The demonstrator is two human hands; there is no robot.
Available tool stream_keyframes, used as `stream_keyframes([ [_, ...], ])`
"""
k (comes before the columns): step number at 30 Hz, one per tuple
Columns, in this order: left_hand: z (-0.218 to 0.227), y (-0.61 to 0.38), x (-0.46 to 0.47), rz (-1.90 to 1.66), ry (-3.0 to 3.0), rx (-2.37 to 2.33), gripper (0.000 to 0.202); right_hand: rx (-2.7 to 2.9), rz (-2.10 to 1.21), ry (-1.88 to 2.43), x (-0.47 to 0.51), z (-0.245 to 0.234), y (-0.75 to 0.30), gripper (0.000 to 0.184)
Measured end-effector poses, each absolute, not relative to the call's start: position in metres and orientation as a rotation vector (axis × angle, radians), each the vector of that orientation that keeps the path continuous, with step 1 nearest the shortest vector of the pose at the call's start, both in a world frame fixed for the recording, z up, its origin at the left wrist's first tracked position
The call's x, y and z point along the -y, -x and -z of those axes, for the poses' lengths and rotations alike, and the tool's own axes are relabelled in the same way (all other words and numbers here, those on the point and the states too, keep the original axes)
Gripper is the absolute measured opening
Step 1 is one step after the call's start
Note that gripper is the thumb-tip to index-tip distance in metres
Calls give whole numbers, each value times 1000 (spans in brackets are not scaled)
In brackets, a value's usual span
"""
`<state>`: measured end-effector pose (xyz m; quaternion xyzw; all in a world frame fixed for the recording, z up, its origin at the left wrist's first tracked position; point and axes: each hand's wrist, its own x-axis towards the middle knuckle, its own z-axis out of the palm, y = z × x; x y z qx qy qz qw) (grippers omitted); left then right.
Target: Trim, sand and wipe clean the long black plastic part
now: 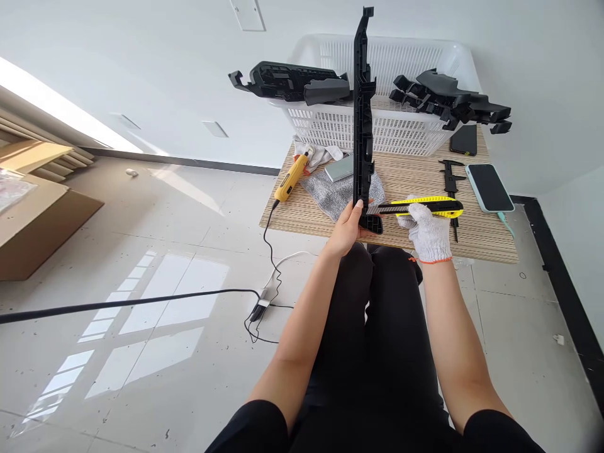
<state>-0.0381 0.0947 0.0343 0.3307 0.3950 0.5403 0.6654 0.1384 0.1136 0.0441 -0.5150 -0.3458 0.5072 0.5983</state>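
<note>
A long black ribbed plastic part (363, 119) stands nearly upright in the head view, its low end over the table's front. My bare left hand (348, 228) is wrapped round that low end. In a white knit glove, my right hand (427, 229) grips a yellow and black utility knife (443, 206). The knife lies level, its extended blade pointing left and meeting the part just beside my left fingers. Whether the edge is cutting into the plastic I cannot tell. Behind the part lies a grey cloth (325, 192) with a pale flat box (340, 168) on it.
A white plastic basket (321, 126) at the back carries more black parts (292, 82). On the wooden table (302, 217) are a yellow corded tool (291, 179), a black caliper (451, 182), a phone (489, 187) and a dark flat device (464, 139). Cables (271, 251) hang at the left.
</note>
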Motion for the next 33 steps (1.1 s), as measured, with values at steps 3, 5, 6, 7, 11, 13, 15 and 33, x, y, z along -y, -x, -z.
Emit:
stream_keyframes([
  [3,-35,38,-95,-1216,-771,-903,36,803,-1167,1200,-113,-44,-138,37],
  [5,-34,39,-95,-1208,-779,-894,36,809,-1175,1201,-114,-43,-138,37],
  [6,-34,39,-95,-1205,-779,-885,36,812,-1183,1205,-114,-43,-139,37],
  [7,-34,39,-95,-1204,-777,-876,36,815,-1191,1208,-114,-43,-139,36],
  [11,-33,40,-96,-1208,-760,-869,35,816,-1195,1200,-113,-43,-140,34],
  [13,-34,40,-96,-1203,-747,-871,34,812,-1189,1189,-113,-44,-140,31],
  [15,-35,40,-96,-1200,-733,-870,33,808,-1190,1174,-112,-45,-139,29],
  [33,-36,40,-95,-1218,-712,-856,33,772,-1240,1160,-115,-47,-142,34],
])
